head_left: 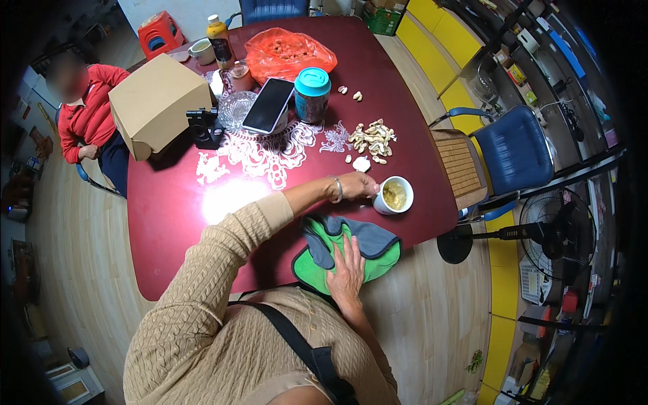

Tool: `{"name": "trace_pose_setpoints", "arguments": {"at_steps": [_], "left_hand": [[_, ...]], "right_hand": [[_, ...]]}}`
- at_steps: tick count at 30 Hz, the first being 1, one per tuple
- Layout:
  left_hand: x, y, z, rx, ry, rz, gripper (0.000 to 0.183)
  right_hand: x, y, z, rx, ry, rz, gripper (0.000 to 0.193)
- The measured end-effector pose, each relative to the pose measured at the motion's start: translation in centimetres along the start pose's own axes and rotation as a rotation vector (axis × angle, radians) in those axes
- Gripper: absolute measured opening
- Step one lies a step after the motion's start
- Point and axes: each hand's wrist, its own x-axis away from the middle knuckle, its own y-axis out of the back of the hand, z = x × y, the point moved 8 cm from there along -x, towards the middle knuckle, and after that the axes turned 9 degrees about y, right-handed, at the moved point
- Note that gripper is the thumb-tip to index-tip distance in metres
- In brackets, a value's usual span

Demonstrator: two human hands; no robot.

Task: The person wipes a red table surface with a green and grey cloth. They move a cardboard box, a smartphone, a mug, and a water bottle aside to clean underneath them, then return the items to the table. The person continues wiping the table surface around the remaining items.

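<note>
My left hand reaches across in front of me, its fingers closed at the handle side of a white mug. The mug stands upright near the table's right front edge, with something yellowish inside. Lying flat with fingers stretched out, my right hand rests on a green and grey cloth. That cloth is crumpled over the table's front edge. Beyond the mug lie a small white crumpled piece and a pile of peanut shells.
On the dark red table stand a cardboard box, a phone, a turquoise-lidded cup, a glass bowl, and a red plastic bag of peanuts. A person in red sits at left. Right are a blue chair and a fan.
</note>
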Motion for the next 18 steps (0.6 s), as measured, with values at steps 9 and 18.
{"name": "trace_pose_setpoints", "arguments": {"at_steps": [9,18], "left_hand": [[8.0,2.1,-0.3,0.049,-0.021,-0.181,0.036],[21.0,7.3,2.5,0.112,0.001,-0.585,0.031]], "right_hand": [[-3.1,1.6,-5.2,0.039,0.02,0.025,0.065],[-13.3,1.7,-10.5,0.097,0.157,0.058,0.071]]}}
